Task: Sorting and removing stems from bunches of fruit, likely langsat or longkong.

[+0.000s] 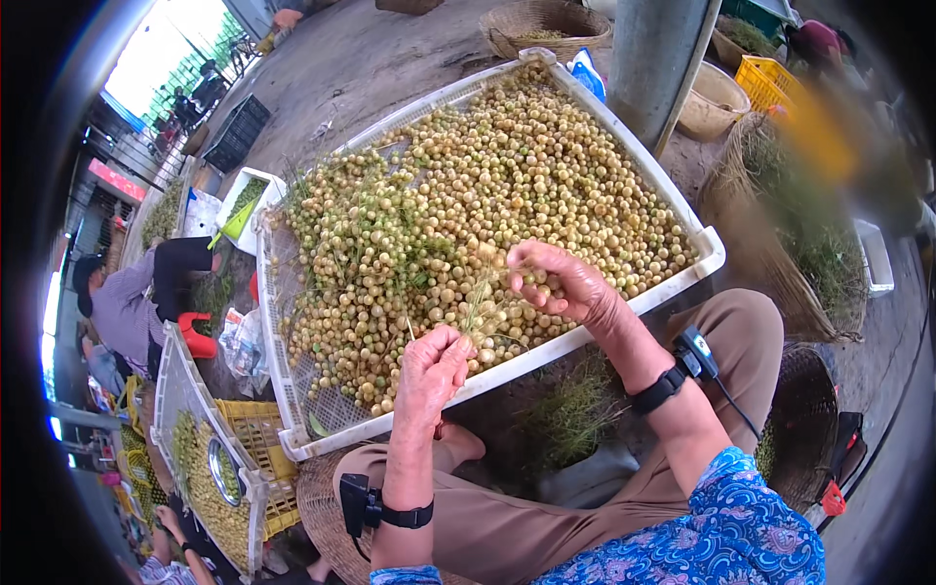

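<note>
A large white plastic mesh tray [702, 256] holds a broad heap of small round tan and green fruits [541, 161], with green stems tangled among those at its left. Over the tray's near part, my left hand [433, 365] pinches thin green stems [479, 300] between thumb and fingers. Just right of it and farther out, my right hand [548, 281] is curled, palm inward, around several small fruits. The stems reach up from my left hand towards my right fingers. Both wrists wear black straps with small devices.
A metal post [651, 66] stands beyond the tray. Woven baskets, one with green stems [812, 219], lie right. A second white tray [256, 504] of fruits rests by a yellow crate [256, 431] at the left, near co-workers. Cut stems [574, 417] lie between my legs.
</note>
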The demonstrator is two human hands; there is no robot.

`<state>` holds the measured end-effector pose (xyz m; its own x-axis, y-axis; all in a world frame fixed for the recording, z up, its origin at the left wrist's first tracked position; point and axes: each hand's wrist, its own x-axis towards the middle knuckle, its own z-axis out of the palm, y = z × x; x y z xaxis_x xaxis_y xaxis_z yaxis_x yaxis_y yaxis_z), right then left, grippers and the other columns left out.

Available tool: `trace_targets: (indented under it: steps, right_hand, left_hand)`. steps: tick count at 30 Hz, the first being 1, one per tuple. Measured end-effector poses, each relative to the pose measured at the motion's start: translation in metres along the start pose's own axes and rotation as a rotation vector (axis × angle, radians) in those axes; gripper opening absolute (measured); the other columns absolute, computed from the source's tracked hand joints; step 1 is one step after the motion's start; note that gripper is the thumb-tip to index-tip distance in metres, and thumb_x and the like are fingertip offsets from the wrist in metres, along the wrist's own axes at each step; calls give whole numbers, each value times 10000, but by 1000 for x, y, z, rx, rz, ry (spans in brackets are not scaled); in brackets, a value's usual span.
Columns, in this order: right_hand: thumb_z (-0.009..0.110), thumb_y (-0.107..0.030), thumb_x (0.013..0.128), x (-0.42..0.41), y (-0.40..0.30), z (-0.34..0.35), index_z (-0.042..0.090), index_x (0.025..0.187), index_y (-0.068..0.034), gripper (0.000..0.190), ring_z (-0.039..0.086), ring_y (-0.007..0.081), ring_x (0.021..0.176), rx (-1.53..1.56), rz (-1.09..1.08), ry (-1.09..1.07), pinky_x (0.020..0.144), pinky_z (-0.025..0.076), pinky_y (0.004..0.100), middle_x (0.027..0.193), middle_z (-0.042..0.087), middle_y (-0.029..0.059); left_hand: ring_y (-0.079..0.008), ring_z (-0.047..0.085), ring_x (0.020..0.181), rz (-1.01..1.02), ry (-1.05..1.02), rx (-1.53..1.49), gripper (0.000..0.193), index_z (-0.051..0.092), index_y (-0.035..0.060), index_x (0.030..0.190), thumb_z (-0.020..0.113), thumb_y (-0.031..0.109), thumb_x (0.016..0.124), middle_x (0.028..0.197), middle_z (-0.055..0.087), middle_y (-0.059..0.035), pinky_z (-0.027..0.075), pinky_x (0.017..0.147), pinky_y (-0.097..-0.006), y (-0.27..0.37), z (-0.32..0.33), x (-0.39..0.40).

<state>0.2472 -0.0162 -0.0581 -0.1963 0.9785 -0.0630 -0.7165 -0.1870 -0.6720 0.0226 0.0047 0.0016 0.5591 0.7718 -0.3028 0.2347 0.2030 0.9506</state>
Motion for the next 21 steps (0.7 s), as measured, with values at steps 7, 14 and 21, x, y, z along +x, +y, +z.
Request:
trace_targets:
  steps: [7,14,21]
  right_hand:
    - [591,-178,793,23,13,-1,574,782,-80,100,446,32,484,-821,-210,642,380,331,152,614,513,-24]
    - [566,-256,801,27,-9,-12,585,867,-111,160,554,105,682,-605,-62,642,520,455,263,794,575,14]
    - [517,-312,821,0,-15,-21,544,1096,-150,320,508,211,997,-1362,-420,613,828,453,334,1090,536,88]
  left_hand:
    - [-3,286,366,-29,40,29,188,545,27,705,496,139,848,465,403,42,190,332,-164,-6,12,5]
    - [0,280,368,-22,12,-129,183,545,18,718,509,142,849,475,403,36,186,320,-152,5,-1,-4]
    - [-10,298,369,-40,-96,-375,186,526,16,731,522,161,848,483,413,17,216,317,-145,12,-2,-8]
